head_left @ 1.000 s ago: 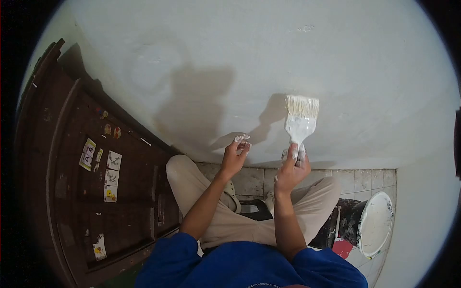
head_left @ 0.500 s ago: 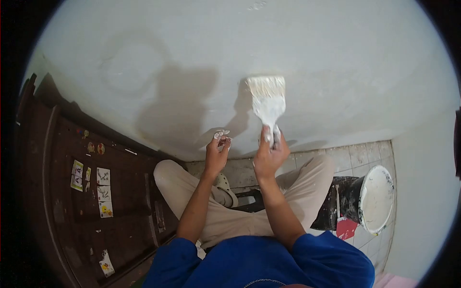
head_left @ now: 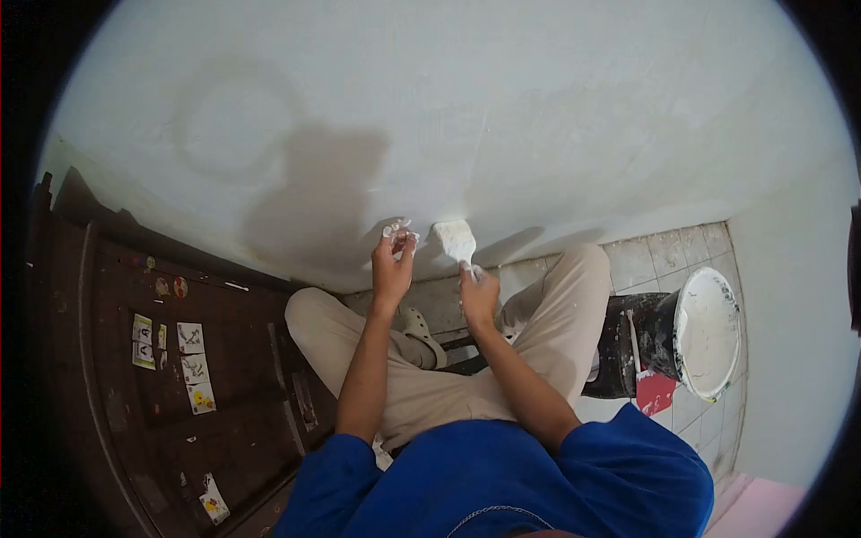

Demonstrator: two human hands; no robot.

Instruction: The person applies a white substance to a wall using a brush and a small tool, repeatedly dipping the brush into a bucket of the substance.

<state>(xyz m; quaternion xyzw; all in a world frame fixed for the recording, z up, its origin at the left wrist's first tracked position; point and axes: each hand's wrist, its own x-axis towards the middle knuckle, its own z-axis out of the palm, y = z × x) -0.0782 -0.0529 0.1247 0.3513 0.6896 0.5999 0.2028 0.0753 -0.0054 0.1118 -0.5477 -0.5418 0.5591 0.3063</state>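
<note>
My right hand (head_left: pixel 481 294) is closed around the handle of a wide paintbrush (head_left: pixel 456 240). White paint coats the brush, and its bristles press against the lower part of the pale wall (head_left: pixel 556 134). Just to the left, my left hand (head_left: pixel 394 255) is raised close to the wall, its paint-smeared fingers loosely curled and apart, with nothing seen in them. On the right, a black bucket (head_left: pixel 661 334) with a white, paint-smeared rim holds white paint (head_left: pixel 708 334).
A dark wooden panel with stickers (head_left: pixel 242 394) lies along the left side. Grey floor tiles (head_left: pixel 655 255) run below the wall. A red flat piece (head_left: pixel 655 392) is beside the bucket. My bent knees and a clog (head_left: pixel 421 339) are under my arms.
The brush has come down the wall, from well above my hands to near the floor, and my right hand has dropped with it. My left hand has risen slightly.
</note>
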